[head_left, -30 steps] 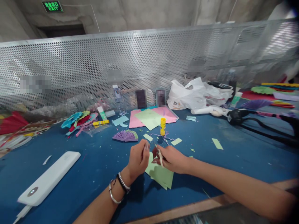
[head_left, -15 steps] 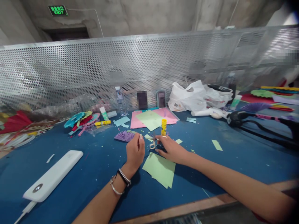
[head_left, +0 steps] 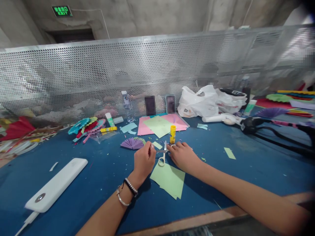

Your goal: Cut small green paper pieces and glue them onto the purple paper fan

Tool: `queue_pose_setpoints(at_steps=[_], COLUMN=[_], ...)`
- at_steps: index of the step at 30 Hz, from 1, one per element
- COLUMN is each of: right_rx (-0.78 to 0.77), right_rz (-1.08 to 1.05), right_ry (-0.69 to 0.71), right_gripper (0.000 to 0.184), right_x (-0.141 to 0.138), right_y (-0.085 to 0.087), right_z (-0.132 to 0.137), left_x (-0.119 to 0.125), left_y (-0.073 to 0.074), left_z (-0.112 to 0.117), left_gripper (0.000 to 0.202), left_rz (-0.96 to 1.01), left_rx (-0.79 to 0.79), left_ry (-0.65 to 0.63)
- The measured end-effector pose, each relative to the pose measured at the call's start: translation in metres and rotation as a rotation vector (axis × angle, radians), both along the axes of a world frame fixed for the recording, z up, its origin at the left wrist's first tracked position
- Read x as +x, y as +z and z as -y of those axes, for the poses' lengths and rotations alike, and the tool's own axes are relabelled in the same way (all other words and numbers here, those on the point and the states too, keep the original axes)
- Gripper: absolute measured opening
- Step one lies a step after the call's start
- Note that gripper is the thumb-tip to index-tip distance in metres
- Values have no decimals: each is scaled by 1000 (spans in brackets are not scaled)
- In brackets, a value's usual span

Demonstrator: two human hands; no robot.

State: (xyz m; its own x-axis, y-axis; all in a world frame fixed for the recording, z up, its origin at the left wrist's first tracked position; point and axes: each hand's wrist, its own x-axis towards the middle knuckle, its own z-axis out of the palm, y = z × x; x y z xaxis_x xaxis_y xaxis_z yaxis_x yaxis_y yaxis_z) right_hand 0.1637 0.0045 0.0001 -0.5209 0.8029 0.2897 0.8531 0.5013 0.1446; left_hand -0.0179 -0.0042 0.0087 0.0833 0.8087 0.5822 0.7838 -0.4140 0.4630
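Scissors lie spread between two hands on a blue table

The scissors [head_left: 164, 151] are open on the table [head_left: 103, 186], between the two hands, one blade pointing away from the person and the other leftward. One pale loop reaches the top edge of the green sheets [head_left: 169, 182]; the other is partly hidden by the right hand [head_left: 185, 159].

The right hand is palm down, its fingers loosely bent with the tips at the scissors; whether they grasp the loop I cannot tell. The left hand [head_left: 144, 160] is clenched into a fist near the tip of the left-pointing blade, and I cannot tell if anything is inside it. Bracelets [head_left: 123, 193] circle the left wrist.

The green sheets overlap unevenly on the table below the scissors. Just beyond the right hand a yellow glue stick [head_left: 173, 134] stands upright. A purple fan [head_left: 131, 143] lies beyond the left fist, and a small green strip [head_left: 157, 145] sits between fan and glue. Further back, pink paper [head_left: 143, 128] lies under a green square [head_left: 157, 126]. A white power bank [head_left: 59, 183] lies well apart to the left, and white bags [head_left: 197, 103] rest by the mesh screen [head_left: 98, 72]
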Motion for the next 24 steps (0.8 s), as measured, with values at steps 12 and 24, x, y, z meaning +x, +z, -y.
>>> queue_pose_setpoints(at_steps=[12, 24], right_rx=[95, -167], right_rz=[-141, -580], right_ry=[111, 371], right_gripper=[17, 16], right_x=[-7, -7], right_y=[14, 1], right_z=[8, -3], left_x=[2, 6], left_y=[-2, -2], left_z=[-2, 2], left_gripper=[25, 24], left_rz=[-141, -427], left_rx=[-42, -161], left_ry=[-7, -163])
